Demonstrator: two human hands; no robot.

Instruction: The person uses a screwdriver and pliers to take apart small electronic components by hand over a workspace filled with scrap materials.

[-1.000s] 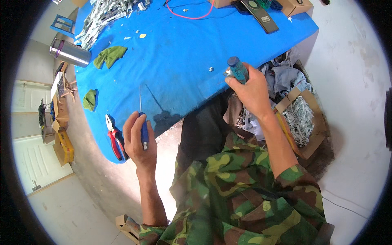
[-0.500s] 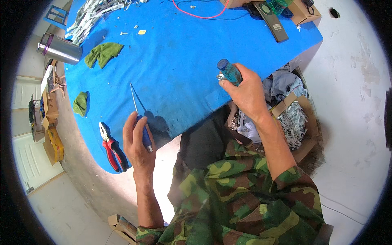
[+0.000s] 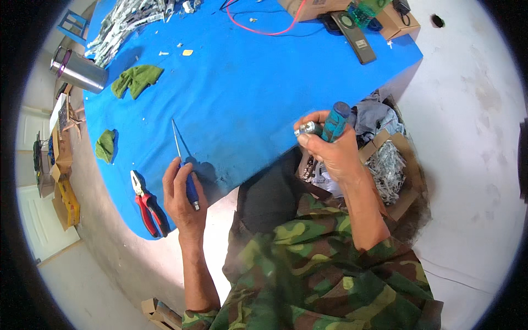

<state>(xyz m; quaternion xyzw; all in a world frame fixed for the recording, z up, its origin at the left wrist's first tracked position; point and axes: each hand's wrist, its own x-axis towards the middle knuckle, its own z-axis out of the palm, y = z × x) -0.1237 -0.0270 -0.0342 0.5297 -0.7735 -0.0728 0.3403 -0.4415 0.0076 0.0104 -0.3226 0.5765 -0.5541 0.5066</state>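
Metal piece [image 3: 308, 129]: in the right hand, near the table's front edge.
Right hand [image 3: 340, 157]: grasping the piece together with a teal handle [image 3: 334, 124].
Left hand [image 3: 186, 208]: gripping a blue screwdriver [image 3: 192, 191], tip pointing away, apart from the piece.
Pliers [image 3: 146, 206]: on the blue table [image 3: 247, 93], beside the left hand.
Progress: piece not yet set down; strips [image 3: 129, 25] heaped at far left; what remains, cannot tell.

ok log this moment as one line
left hand holds blue-handled screwdriver | right hand holds teal handle and small metallic part | blue tabletop: red-black pliers, green cloths
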